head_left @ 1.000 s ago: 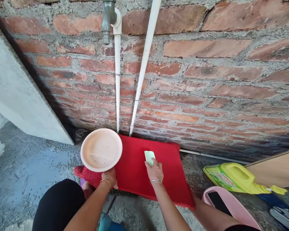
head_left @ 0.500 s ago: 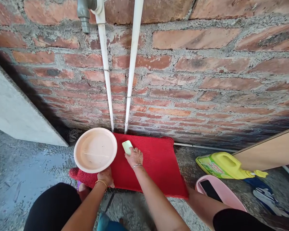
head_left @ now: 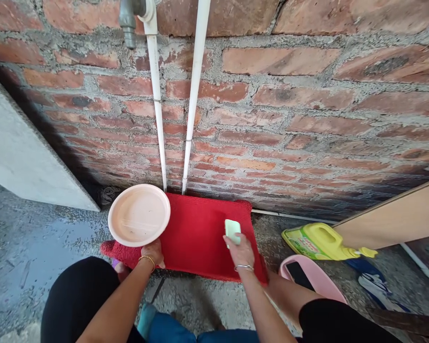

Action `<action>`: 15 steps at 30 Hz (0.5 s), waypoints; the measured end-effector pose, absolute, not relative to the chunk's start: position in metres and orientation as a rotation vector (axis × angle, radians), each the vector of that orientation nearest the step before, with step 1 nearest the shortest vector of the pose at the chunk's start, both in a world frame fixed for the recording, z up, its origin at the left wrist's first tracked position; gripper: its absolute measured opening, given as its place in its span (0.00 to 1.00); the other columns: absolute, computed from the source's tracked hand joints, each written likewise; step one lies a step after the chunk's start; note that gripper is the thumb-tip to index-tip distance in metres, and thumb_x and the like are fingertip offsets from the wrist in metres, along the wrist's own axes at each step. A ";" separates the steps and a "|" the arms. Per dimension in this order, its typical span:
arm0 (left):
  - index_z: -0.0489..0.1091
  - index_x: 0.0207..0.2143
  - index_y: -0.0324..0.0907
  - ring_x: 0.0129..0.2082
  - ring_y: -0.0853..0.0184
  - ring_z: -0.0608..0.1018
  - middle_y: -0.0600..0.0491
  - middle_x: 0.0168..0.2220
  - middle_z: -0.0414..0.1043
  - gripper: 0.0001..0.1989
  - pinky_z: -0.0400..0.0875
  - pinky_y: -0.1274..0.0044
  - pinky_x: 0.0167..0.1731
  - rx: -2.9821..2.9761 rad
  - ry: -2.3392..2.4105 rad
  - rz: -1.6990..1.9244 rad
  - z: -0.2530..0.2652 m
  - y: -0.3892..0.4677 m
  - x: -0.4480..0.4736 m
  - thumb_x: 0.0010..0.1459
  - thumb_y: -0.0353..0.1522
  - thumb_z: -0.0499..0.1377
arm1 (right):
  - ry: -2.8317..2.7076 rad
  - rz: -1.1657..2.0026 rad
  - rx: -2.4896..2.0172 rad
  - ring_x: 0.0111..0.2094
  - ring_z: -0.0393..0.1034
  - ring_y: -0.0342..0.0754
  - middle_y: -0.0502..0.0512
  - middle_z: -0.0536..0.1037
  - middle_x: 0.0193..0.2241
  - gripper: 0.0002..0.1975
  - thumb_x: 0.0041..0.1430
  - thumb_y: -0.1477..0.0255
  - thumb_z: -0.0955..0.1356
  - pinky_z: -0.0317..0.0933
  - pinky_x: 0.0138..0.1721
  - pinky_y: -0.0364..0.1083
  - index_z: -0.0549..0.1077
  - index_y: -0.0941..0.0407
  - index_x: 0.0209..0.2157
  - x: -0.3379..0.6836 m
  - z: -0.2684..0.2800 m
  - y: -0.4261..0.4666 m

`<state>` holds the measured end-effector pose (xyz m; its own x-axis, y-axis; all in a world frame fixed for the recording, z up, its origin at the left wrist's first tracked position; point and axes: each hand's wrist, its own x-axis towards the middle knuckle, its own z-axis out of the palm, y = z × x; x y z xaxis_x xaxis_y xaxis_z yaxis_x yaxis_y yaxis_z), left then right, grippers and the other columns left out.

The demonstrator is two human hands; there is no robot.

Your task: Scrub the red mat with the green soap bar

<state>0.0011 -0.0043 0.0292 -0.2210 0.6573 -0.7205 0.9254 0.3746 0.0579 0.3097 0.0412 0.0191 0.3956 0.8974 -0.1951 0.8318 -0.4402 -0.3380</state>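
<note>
Fingers of the right hand (head_left: 242,250) cover the lower part of the pale green soap bar (head_left: 232,229), so only its rounded upper end is seen; the hand is closed on it and presses it on the right part of the red mat (head_left: 196,236). The mat is rectangular with a rough, fibrous surface, and its left front corner is rolled up. The left hand (head_left: 153,251) pinches the near rim of one round peach plastic plate (head_left: 139,215), held above the left edge of the mat; the thumb is on top and the other fingers are hidden under it. Two white pipes (head_left: 193,95) run down the coarse brick wall (head_left: 307,95), and one grey tap (head_left: 127,21) is cut off at the top. One yellow jug (head_left: 318,242) lies at the right. One pink basin (head_left: 320,283) is partly hidden by the knee.
</note>
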 end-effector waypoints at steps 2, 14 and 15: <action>0.67 0.52 0.38 0.56 0.49 0.71 0.38 0.55 0.70 0.44 0.69 0.68 0.52 1.368 1.954 -0.538 0.031 -0.004 0.001 0.26 0.31 0.73 | -1.729 0.518 -2.326 0.43 0.71 0.52 0.58 0.74 0.43 0.23 0.56 0.56 0.65 0.61 0.42 0.46 0.69 0.53 0.49 0.279 0.016 0.027; 0.68 0.50 0.40 0.55 0.51 0.72 0.40 0.54 0.71 0.42 0.69 0.69 0.52 1.368 1.953 -0.553 0.037 -0.003 0.003 0.26 0.31 0.73 | -2.333 0.376 -2.223 0.49 0.65 0.57 0.63 0.68 0.50 0.30 0.56 0.52 0.66 0.54 0.47 0.52 0.66 0.48 0.58 0.223 0.022 0.020; 0.68 0.50 0.40 0.55 0.52 0.72 0.40 0.54 0.71 0.42 0.69 0.69 0.52 1.362 1.948 -0.556 0.039 -0.002 0.004 0.27 0.31 0.73 | -2.368 0.380 -2.215 0.49 0.65 0.58 0.63 0.69 0.50 0.30 0.57 0.53 0.66 0.53 0.48 0.52 0.64 0.47 0.59 0.221 0.023 0.023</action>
<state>0.0037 -0.0024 0.0385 -0.2157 0.6388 -0.7386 0.9324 0.3594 0.0386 0.2211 0.0225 0.0232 -0.0751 0.9663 -0.2464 0.9949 0.0558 -0.0846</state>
